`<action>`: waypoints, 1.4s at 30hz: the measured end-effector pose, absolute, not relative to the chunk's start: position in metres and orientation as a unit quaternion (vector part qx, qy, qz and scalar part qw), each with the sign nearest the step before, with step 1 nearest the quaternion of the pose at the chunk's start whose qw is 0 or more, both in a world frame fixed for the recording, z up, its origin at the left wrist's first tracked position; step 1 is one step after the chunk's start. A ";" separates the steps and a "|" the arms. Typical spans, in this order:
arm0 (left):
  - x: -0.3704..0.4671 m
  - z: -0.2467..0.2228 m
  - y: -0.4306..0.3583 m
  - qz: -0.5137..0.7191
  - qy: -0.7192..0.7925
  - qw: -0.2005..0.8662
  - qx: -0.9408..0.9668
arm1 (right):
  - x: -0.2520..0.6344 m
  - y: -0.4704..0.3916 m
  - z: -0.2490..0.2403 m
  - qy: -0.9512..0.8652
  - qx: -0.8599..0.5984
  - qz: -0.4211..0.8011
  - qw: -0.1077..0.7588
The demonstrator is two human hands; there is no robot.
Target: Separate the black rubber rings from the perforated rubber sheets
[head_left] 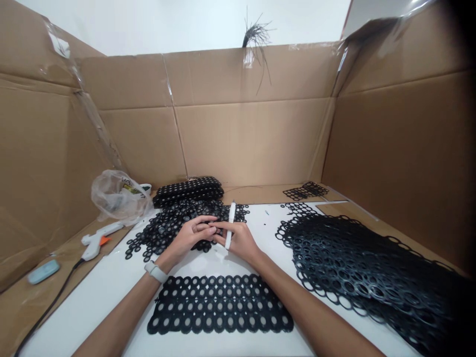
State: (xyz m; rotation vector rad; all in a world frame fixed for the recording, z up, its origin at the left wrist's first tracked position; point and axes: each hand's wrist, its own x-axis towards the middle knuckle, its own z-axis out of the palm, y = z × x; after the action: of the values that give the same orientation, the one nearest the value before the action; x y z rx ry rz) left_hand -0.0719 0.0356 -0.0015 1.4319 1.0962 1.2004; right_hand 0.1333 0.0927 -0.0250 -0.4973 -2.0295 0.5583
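Observation:
My left hand (194,233), with a pale watch on its wrist, has its fingers curled and its fingertips meeting those of my right hand (240,240). Whatever the left fingertips pinch is too small or hidden to make out. A slim white pen-like tool (231,223) with a thin dark tip stands nearly upright in my right hand. Behind both hands spreads a heap of small black rings (163,225). Between my forearms lies a flat black panel of joined rings (219,307), its round openings in neat rows.
Stacked black ring mesh (349,258) covers the right side. Rolled black panels (189,191) sit at the back, beside a clear plastic bag (119,196). On the left are a white glue gun (96,243) and a light blue case (43,271). Cardboard walls (253,139) enclose the table.

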 end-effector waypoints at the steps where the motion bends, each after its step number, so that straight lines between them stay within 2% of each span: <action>1: -0.072 -0.001 0.036 0.488 0.449 0.468 0.584 | 0.134 0.092 -0.025 -0.828 -0.203 0.229 0.470; 42: -0.071 0.002 0.034 0.483 0.445 0.457 0.600 | 0.134 0.093 -0.025 -0.827 -0.207 0.205 0.481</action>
State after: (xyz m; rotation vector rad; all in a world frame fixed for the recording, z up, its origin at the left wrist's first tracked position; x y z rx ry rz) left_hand -0.0706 0.0341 0.0018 1.4792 1.0972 1.1898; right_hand 0.1341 0.0929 -0.0254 -0.5048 -2.0170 0.4996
